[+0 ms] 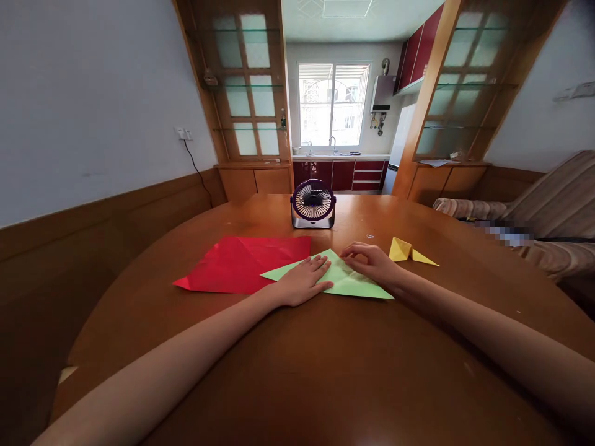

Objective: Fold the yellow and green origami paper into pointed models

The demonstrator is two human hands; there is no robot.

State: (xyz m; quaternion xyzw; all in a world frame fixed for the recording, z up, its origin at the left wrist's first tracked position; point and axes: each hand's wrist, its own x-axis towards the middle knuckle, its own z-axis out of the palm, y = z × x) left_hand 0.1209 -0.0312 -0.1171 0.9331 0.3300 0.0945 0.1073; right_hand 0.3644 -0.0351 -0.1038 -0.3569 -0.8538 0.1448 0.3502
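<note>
A light green sheet of paper (pixel 362 286), folded into a triangle, lies on the table with its point facing away from me. My left hand (pixel 304 280) rests flat on its left half, fingers stretched out. At the upper right edge, near the point, my right hand (pixel 367 260) has its fingers curled together at the paper; the exact fingertip contact is partly hidden. Under the green paper's left corner spreads a larger red sheet of paper (pixel 237 266) with crease lines. To the right of my right hand sits a small folded yellow paper piece (pixel 400 249) with a pointed tail.
A small dark round fan (pixel 313 201) on a stand faces me beyond the papers. The brown wooden table (pixel 297 371) has a curved edge. A striped sofa (pixel 548 198) stands at the right, and a wall (pixel 93 111) runs along the left.
</note>
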